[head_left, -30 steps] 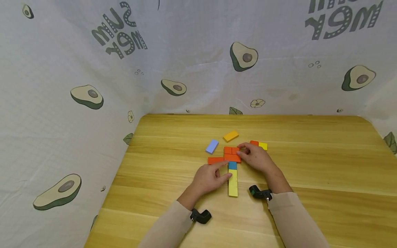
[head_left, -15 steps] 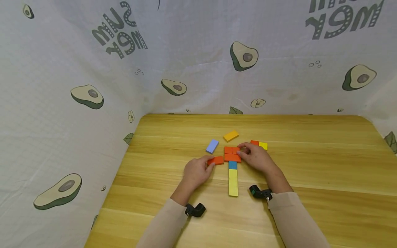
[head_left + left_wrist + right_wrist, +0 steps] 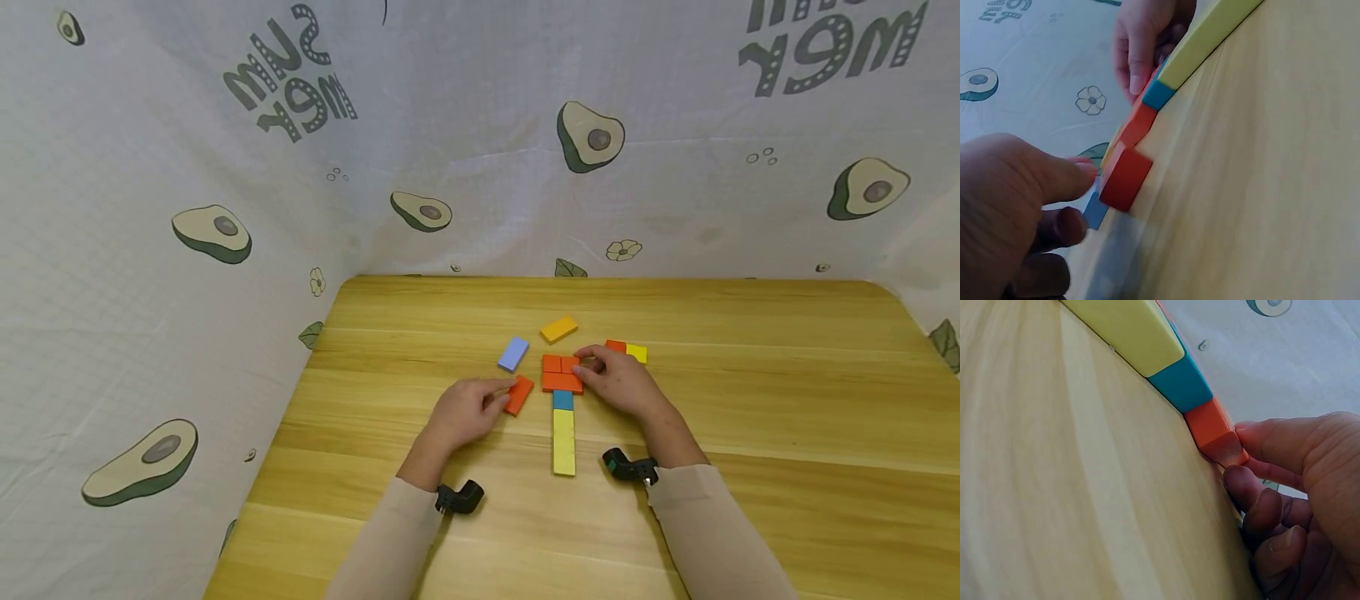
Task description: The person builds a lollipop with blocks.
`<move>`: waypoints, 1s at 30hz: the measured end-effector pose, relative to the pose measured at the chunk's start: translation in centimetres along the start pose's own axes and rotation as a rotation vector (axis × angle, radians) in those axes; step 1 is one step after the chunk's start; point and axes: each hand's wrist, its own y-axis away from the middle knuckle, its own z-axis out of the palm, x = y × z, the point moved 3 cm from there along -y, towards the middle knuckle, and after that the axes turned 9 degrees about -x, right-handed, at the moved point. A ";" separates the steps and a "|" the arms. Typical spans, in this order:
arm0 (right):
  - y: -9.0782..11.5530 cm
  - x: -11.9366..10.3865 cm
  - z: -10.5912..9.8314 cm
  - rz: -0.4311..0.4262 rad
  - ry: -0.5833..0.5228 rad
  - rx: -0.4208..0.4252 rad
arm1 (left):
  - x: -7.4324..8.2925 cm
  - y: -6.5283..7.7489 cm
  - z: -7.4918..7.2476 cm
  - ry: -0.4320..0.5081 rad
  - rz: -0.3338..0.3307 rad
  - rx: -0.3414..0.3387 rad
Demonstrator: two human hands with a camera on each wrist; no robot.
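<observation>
My left hand (image 3: 463, 410) pinches a rectangular red block (image 3: 519, 395) between thumb and index finger. This block lies slanted, a little apart from the other red blocks. My right hand (image 3: 618, 379) holds the right edge of the small red block (image 3: 571, 364) with thumb and index finger, the other fingers curled beneath. Beside it is another small red block (image 3: 552, 363), and both lie against a longer red block (image 3: 562, 382). Below follow a blue block (image 3: 562, 400) and a long yellow block (image 3: 564, 442), joined in line. In the left wrist view the index fingertip is mostly hidden.
A lavender block (image 3: 513, 354) and an orange block (image 3: 558, 329) lie farther back on the wooden table (image 3: 750, 400). Behind the right hand are a red block (image 3: 616, 346) and a bright yellow block (image 3: 637, 353), both partly covered. A printed cloth (image 3: 487, 167) hangs behind.
My left hand has moved left from beside the blue and yellow blocks to the loose red block. That block has turned from level to slanted. The right hand has stayed in place.
</observation>
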 end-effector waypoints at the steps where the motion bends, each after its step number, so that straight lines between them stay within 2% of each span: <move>1: 0.0 0.0 0.0 0.000 0.000 0.001 | -0.1 0.0 0.0 -0.001 0.002 -0.027; 4: 0.0 0.1 0.0 -0.001 -0.003 0.005 | -0.2 -0.2 0.3 -0.013 -0.007 -0.056; 11: 0.1 0.0 0.0 -0.006 -0.002 0.009 | 0.4 -1.2 1.1 -0.087 -0.038 0.060; 20: 0.0 0.1 0.1 -0.018 0.000 0.011 | 1.2 -3.3 1.5 -0.085 -0.113 0.135; 24: 0.0 0.2 0.1 -0.024 -0.002 0.015 | 1.3 -4.1 1.4 -0.083 -0.145 0.142; 30: 0.0 0.2 0.1 -0.018 -0.004 0.015 | 1.4 -4.9 1.4 -0.050 -0.160 0.148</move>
